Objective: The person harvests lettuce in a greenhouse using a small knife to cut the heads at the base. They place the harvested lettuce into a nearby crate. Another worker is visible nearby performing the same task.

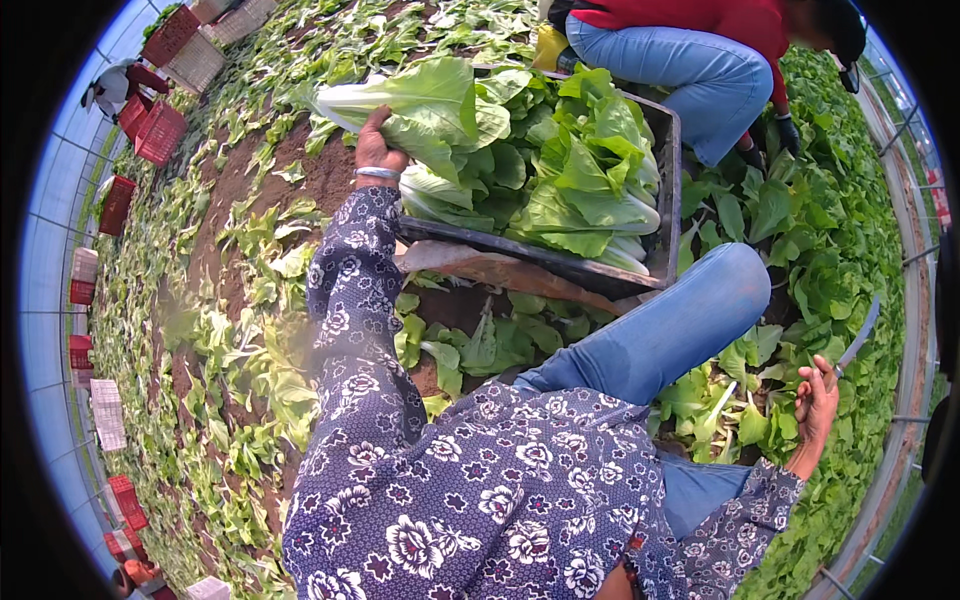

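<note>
My left hand (381, 147) grips a head of leafy greens (420, 105) near its white base, above the left end of a black plastic crate (673, 187). Its leaves point right, over other heads (585, 180) that fill much of the crate. Off to the right, my right hand (816, 394) is closed around a knife with a curved blade (861, 330); the handle is mostly hidden by my fingers. The blade points up and away from me. Below that hand lie cut stems and leaves (724, 416).
A person in jeans (675, 56) crouches beyond the crate, gloved hands among the plants. Standing greens (817, 247) run along the right, beside a metal-framed edge (904, 300). Loose leaves cover the soil (240, 172) at left. Red crates (160, 133) and another person (120, 86) are farther off.
</note>
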The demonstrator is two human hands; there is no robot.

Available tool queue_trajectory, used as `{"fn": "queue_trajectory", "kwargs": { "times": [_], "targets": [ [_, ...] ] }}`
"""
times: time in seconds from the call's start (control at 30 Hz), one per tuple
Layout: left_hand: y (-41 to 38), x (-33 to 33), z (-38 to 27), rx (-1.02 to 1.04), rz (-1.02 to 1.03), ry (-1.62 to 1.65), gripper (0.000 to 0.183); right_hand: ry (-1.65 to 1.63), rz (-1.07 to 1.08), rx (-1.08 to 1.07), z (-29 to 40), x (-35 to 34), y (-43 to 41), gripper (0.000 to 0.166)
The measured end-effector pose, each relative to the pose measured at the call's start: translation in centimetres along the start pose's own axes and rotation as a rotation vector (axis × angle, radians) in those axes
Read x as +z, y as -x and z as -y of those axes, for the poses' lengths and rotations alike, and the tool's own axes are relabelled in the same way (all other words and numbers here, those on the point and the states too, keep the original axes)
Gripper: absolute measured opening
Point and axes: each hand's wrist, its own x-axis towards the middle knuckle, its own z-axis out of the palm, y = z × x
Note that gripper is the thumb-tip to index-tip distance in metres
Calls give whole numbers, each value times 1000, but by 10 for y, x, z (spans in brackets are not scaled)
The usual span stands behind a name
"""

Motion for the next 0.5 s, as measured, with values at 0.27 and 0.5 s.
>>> {"fn": "queue_trajectory", "kwargs": {
  "times": [0.27, 0.5],
  "targets": [
    [-44, -88, 70, -111, -128, -141, 36, -71, -3, -27, -20, -9, 12, 32],
    [-28, -43, 59, 234, -571, -1166, 89, -102, 57, -59, -24, -1, 19, 33]
  ]
}}
